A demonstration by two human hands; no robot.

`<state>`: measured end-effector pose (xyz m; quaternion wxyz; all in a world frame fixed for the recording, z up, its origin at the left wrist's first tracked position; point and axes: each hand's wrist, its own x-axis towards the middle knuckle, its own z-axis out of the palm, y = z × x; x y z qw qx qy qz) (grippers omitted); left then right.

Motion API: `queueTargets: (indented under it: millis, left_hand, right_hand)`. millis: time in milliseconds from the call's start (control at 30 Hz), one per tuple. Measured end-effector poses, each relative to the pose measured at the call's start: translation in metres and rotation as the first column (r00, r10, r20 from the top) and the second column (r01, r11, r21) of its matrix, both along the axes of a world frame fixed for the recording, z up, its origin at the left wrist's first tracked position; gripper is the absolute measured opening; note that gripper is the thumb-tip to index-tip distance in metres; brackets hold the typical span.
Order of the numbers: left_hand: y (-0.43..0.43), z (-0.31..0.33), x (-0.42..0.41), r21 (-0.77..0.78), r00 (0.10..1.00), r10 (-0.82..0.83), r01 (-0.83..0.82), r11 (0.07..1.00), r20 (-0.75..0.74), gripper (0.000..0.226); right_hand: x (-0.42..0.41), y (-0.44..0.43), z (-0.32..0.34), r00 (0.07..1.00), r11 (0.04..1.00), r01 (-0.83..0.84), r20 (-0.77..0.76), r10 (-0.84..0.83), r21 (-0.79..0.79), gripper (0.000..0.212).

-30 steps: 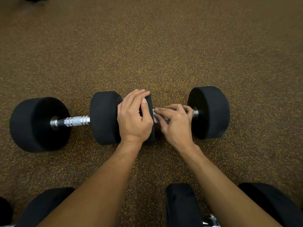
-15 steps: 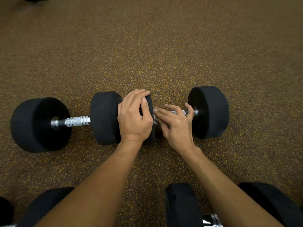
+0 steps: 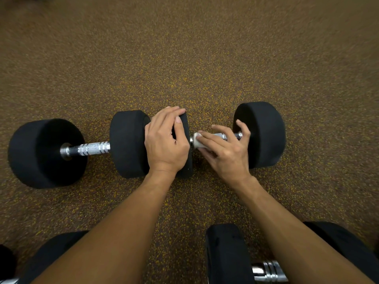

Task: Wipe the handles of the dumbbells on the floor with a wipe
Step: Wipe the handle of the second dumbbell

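1. Right fingers [image 3: 207, 138] lay spread and nearly straight, pressing a white wipe [image 3: 197, 137] against the chrome handle [image 3: 238, 135]; the thumb was hidden.
2. The right hand [image 3: 227, 154] sat at centre right of the frame, over the right dumbbell [image 3: 264, 136].
3. Left fingers [image 3: 164, 117] were curled over the top of that dumbbell's inner head [image 3: 184, 165], gripping it; the left hand [image 3: 166, 144] sat at centre.
4. A second dumbbell [image 3: 47, 152] lay in line at centre left, its nearer head just beside the gripped one.
5. A further dumbbell [image 3: 225, 255] sat at lower right on the speckled rubber floor [image 3: 184, 58].

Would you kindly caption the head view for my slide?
Left hand steadies a black round-ended dumbbell while right hand presses a white wipe on its chrome handle.
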<state>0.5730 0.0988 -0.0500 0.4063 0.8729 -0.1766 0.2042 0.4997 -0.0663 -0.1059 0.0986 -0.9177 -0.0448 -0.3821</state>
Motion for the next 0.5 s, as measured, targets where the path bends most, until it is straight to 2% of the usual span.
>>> queueTargets:
  millis: [200,367,500]
  left_hand:
    - [0.000,-0.001,0.001,-0.001,1.000,-0.004,0.004,1.000,0.014,0.035]
    - [0.000,0.000,0.001,-0.005,1.000,0.002,-0.002,1.000,0.010,0.035]
    - [-0.001,0.000,0.001,-0.004,1.000,0.001,-0.001,1.000,0.010,0.035]
  right_hand:
    - [0.004,0.011,-0.001,1.000,1.000,-0.020,0.009,0.020,-0.007,0.016]
    - [-0.003,0.005,-0.003,0.999,0.999,0.031,0.016,-0.031,0.008,0.016]
    - [0.004,0.012,-0.003,1.000,1.000,-0.026,-0.001,0.026,-0.017,0.014]
